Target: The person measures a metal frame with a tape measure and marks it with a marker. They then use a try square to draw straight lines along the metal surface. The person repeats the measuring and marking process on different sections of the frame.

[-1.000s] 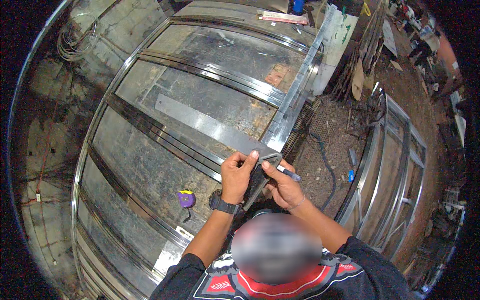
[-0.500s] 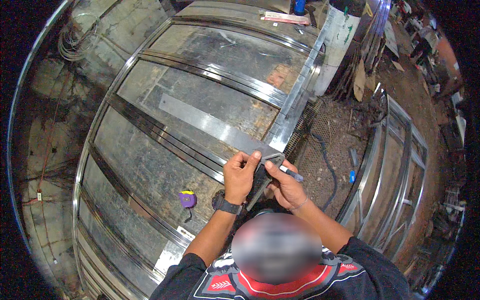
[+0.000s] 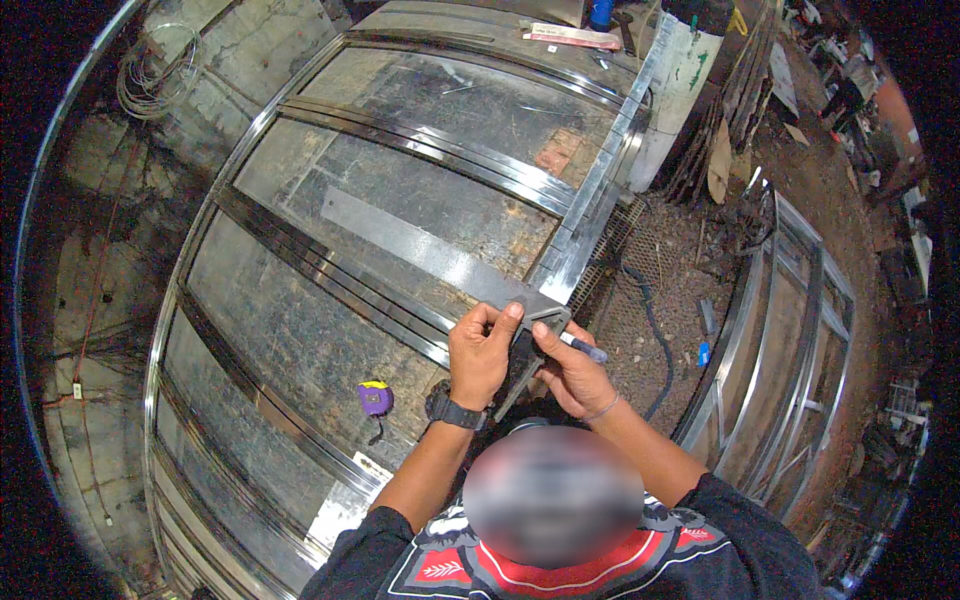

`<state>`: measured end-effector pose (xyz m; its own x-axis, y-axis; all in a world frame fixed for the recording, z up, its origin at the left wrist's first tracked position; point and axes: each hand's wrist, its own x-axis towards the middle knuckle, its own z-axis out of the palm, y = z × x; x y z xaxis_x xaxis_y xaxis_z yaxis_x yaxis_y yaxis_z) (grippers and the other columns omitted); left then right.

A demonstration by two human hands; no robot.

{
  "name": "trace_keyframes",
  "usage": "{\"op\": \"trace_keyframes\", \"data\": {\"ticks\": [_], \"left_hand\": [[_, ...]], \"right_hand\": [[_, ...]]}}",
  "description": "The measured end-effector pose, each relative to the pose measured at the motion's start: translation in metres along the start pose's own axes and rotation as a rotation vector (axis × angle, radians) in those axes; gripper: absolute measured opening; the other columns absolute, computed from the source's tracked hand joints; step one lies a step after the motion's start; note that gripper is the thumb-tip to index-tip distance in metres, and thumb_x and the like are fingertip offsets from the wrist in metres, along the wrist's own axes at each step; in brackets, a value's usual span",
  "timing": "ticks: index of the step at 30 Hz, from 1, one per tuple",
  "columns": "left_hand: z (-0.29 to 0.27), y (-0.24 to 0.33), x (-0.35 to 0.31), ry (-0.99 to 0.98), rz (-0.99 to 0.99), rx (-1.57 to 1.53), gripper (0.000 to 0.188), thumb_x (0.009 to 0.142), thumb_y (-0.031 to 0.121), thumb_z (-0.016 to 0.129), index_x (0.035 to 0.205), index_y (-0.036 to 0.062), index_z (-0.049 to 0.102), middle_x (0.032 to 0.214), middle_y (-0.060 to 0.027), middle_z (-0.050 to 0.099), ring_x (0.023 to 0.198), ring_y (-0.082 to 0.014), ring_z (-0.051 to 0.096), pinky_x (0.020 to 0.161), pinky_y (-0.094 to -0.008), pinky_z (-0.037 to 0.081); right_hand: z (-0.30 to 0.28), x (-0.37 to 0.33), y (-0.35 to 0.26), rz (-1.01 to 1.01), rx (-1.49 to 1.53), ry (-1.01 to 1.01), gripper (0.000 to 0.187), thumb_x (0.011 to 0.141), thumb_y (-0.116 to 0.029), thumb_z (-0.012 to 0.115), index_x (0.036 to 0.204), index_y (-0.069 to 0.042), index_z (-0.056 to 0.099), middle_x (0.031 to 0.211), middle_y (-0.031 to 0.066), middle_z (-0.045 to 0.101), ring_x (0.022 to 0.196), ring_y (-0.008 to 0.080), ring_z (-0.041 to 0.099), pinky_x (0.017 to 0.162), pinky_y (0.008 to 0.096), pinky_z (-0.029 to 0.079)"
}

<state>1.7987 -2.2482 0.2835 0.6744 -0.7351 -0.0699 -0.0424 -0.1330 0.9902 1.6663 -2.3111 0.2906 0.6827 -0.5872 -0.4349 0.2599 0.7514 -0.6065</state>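
A try square [image 3: 420, 250] with a long flat metal blade lies across the metal frame [image 3: 530, 182], its blade reaching to the upper left. My left hand [image 3: 478, 357] is closed on the square near its corner, thumb on top. On the other side of that corner, my right hand [image 3: 577, 378] presses its thumb on the square. A marker pen [image 3: 585, 348] sticks out to the right between the right hand's fingers. Parts of the square and several fingertips are hidden beneath the hands. Left of my left wrist, a purple and yellow tape measure [image 3: 375, 399] rests on the tabletop.
The frame's parallel bars span a worn table [image 3: 290, 300]. At the far end lie a long flat packet [image 3: 575, 37] and a blue item [image 3: 600, 14]. A black cable [image 3: 655, 335] runs over the ground at right, beside another metal frame [image 3: 770, 340]. Coiled wire [image 3: 158, 75] lies far left.
Both hands and the square hold nearly the same place. A bright bluish gleam on the upright pieces at the top right has faded.
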Motion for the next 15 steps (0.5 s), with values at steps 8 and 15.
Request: {"op": "trace_keyframes", "data": {"ticks": [8, 15], "left_hand": [[0.000, 0.002, 0.000, 0.006, -0.008, 0.015, 0.040, 0.095, 0.029, 0.073, 0.069, 0.0036, 0.056, 0.064, 0.0048, 0.049, 0.062, -0.0053, 0.040, 0.054, -0.0265, 0.035], [0.003, -0.006, -0.002, 0.005, -0.030, 0.024, 0.038, 0.094, 0.028, 0.074, 0.069, 0.0050, 0.057, 0.064, 0.0067, 0.048, 0.062, -0.0044, 0.039, 0.054, -0.0261, 0.034]], "right_hand": [[-0.034, -0.011, -0.017, -0.319, -0.511, 0.235, 0.048, 0.102, -0.041, 0.058, 0.132, -0.003, 0.059, 0.105, 0.0078, 0.070, 0.092, 0.0144, 0.068, 0.075, 0.0272, 0.052], [-0.001, -0.022, -0.042, -0.707, -0.624, 0.244, 0.041, 0.102, -0.028, 0.059, 0.130, 0.002, 0.059, 0.100, 0.0121, 0.070, 0.089, 0.0163, 0.068, 0.081, 0.0302, 0.054]]}}
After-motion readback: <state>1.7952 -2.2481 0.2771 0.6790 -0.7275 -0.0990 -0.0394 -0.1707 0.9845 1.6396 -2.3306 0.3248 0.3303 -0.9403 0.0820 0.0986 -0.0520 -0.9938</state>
